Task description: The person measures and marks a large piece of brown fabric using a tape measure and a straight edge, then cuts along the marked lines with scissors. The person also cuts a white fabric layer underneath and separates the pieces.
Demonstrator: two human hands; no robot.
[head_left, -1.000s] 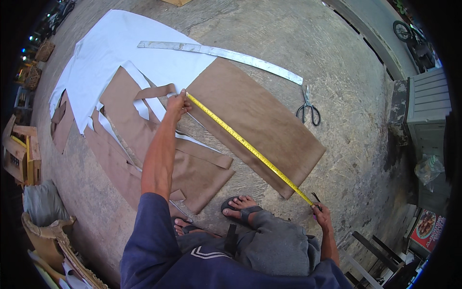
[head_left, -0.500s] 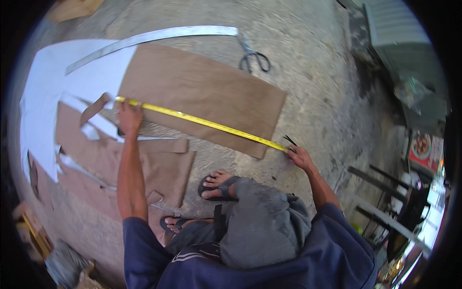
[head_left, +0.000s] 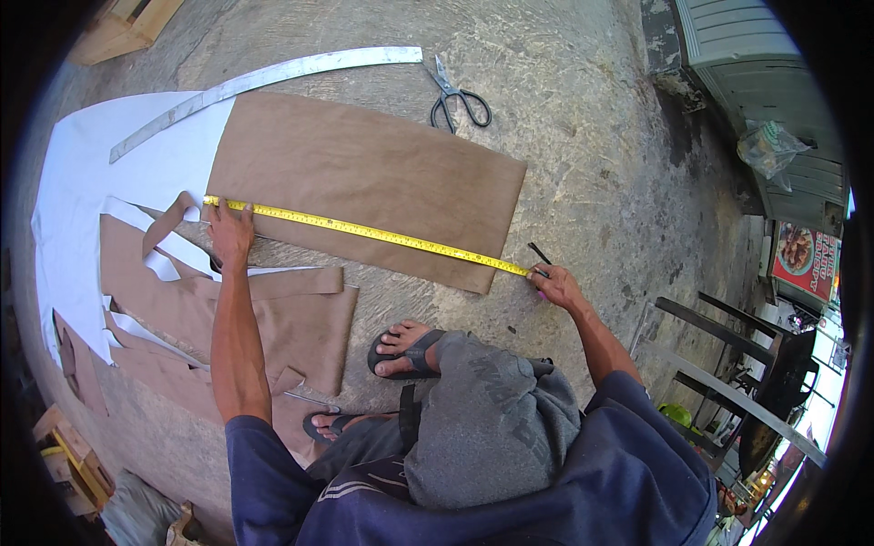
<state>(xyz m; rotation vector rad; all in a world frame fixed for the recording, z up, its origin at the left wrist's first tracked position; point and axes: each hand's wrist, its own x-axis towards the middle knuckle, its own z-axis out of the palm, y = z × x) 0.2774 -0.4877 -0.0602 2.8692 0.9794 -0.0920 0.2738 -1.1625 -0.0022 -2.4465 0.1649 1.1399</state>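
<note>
A yellow tape measure [head_left: 364,233] lies stretched along the near side of a brown sheet of material [head_left: 373,164] on the concrete floor. My left hand [head_left: 230,238] pins the tape's left end at the sheet's left edge, fingertips on the strip. Just beyond the sheet's right edge, my right hand [head_left: 557,287] is closed on the other end. A thin dark stick-like thing [head_left: 539,253] pokes out from these fingers, and something pink shows below them; I cannot tell their kinds. Scissors with black handles [head_left: 460,98] rest past the sheet's far edge.
A long metal ruler [head_left: 319,64] spans white material [head_left: 137,136] and the brown sheet's far edge. Brown offcuts [head_left: 309,314] and white strips lie left of my sandalled feet [head_left: 410,350]. Wooden crates [head_left: 123,32] stand far left; a metal frame [head_left: 719,332] is at right.
The whole view has shifted slightly, and the picture is sharper. Both hands keep their hold on the tape, which stays stretched over the brown sheet.
</note>
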